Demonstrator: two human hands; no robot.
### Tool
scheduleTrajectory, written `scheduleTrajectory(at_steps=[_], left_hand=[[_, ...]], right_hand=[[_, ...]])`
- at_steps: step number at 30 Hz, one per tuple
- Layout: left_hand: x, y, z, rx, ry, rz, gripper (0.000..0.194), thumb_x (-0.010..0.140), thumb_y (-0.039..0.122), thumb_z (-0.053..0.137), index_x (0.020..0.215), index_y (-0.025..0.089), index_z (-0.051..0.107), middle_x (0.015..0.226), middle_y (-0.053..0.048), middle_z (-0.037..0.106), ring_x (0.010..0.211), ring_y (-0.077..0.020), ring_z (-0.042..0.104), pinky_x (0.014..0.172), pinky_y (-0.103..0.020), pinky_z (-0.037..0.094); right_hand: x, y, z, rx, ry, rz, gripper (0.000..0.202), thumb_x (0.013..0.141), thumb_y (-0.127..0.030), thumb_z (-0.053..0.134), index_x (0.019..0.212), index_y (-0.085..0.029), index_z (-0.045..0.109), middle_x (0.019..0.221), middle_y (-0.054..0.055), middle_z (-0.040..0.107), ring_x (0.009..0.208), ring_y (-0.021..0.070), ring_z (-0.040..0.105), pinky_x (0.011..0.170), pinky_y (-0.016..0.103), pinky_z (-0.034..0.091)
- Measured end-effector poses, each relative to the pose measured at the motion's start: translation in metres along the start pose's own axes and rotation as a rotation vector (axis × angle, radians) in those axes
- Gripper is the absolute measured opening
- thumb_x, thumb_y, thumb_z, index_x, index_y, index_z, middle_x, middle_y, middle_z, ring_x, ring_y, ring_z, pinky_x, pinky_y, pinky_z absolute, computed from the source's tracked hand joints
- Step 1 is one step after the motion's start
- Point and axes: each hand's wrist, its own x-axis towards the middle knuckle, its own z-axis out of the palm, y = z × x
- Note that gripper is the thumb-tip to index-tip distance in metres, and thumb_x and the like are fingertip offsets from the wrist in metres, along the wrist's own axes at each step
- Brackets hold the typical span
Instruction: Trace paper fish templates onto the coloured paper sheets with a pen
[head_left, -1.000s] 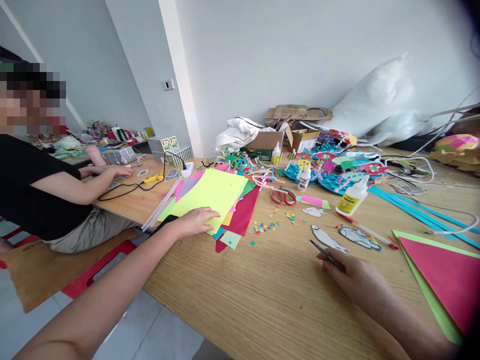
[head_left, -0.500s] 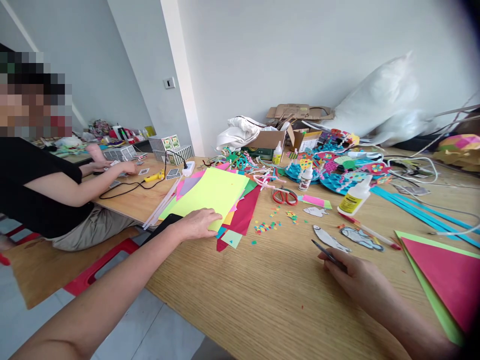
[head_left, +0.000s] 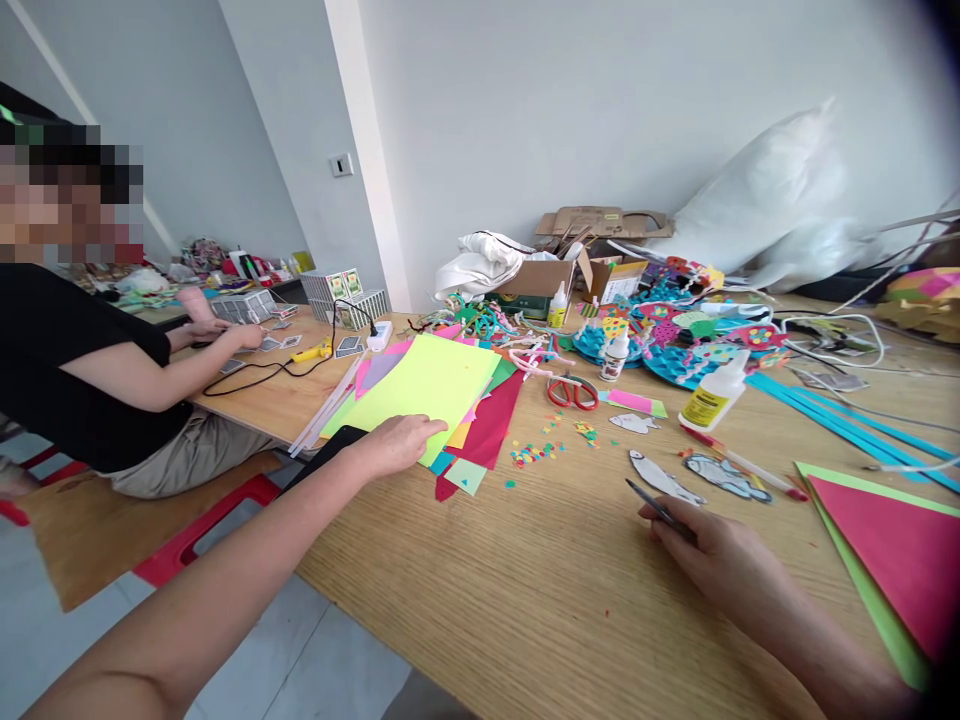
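On the counter point(head_left: 517, 590), left of centre: a bright yellow sheet point(head_left: 427, 380) lies flat on a loose pile of coloured paper, with a crimson sheet point(head_left: 495, 430) showing past its right side.
Yellow sheet from the left grip: it spreads beyond the left grip point(head_left: 405, 443), away from the person; the fingers lie over its near end.
Yellow sheet's long axis: slantwise, from near left to far right.
Nearer hand: the left, touching the sheet; the right is well apart from it, off to the right.
Left grip: palm down, narrow, fingers close together and slightly bent; I cannot tell whether the thumb pinches the paper or merely rests.
Right grip: the right grip point(head_left: 701, 545) is closed around a dark pen point(head_left: 660, 510), held as for writing.
Pen's long axis: tip pointing far left, tail running back into the hand; whether the tip meets the wood cannot be told.
Beside the pen tip: a white paper fish point(head_left: 664, 478), just beyond it, with a shaded paper fish point(head_left: 727, 478) to the right.
Between the hands, farther off: confetti bits point(head_left: 536, 453), then red-handled scissors point(head_left: 572, 392).
Right of the right grip: a pink-red sheet point(head_left: 892, 540) lies over a light green sheet point(head_left: 880, 600).
Under the left forearm: a black object point(head_left: 322, 455), partly covered, too hidden to name.
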Motion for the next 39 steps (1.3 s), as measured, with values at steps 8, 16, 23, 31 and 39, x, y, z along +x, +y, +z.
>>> scheduleTrajectory(at_steps=[8,16,23,31,39], left_hand=[[0.008,-0.018,0.001,-0.151,0.129,-0.211,0.033,0.075,0.016,0.047,0.104,0.018,0.06,0.093,-0.006,0.065,0.083,-0.0203,0.058,0.069,-0.026,0.041],[0.017,-0.05,0.01,-0.406,0.328,-0.373,0.02,0.071,0.032,0.051,0.069,0.015,0.061,0.059,0.001,0.058,0.06,-0.0163,0.054,0.054,-0.023,0.039],[0.023,-0.055,0.012,-0.536,0.551,-0.415,0.024,0.073,0.037,0.051,0.077,0.015,0.06,0.066,-0.001,0.06,0.064,-0.0173,0.056,0.057,-0.025,0.042],[0.03,-0.05,-0.018,-0.505,0.746,-0.393,0.024,0.08,0.034,0.045,0.085,0.014,0.057,0.075,-0.003,0.06,0.073,-0.0178,0.055,0.067,-0.026,0.042],[0.033,-0.057,-0.047,-0.492,1.007,-0.356,0.024,0.086,0.034,0.041,0.096,0.014,0.053,0.085,-0.005,0.061,0.077,-0.0167,0.057,0.07,-0.026,0.044]], right_hand=[[-0.002,-0.001,-0.001,0.002,0.012,-0.01,0.028,0.074,-0.031,0.042,0.079,-0.021,0.067,0.075,0.006,0.073,0.066,0.0233,0.068,0.058,0.031,0.049],[0.0,0.0,0.0,0.002,0.02,-0.018,0.028,0.073,-0.031,0.042,0.079,-0.021,0.067,0.072,0.006,0.072,0.062,0.023,0.067,0.056,0.031,0.049],[0.0,0.002,0.001,-0.002,0.005,-0.009,0.03,0.073,-0.033,0.041,0.08,-0.021,0.067,0.075,0.006,0.073,0.068,0.0245,0.068,0.059,0.032,0.05],[-0.001,-0.003,-0.002,0.003,0.037,-0.018,0.026,0.072,-0.031,0.043,0.076,-0.022,0.067,0.072,0.006,0.073,0.064,0.0245,0.067,0.057,0.032,0.049],[-0.002,-0.006,-0.004,-0.019,0.01,0.006,0.027,0.073,-0.031,0.041,0.077,-0.023,0.066,0.07,0.005,0.072,0.062,0.0234,0.067,0.055,0.031,0.048]])
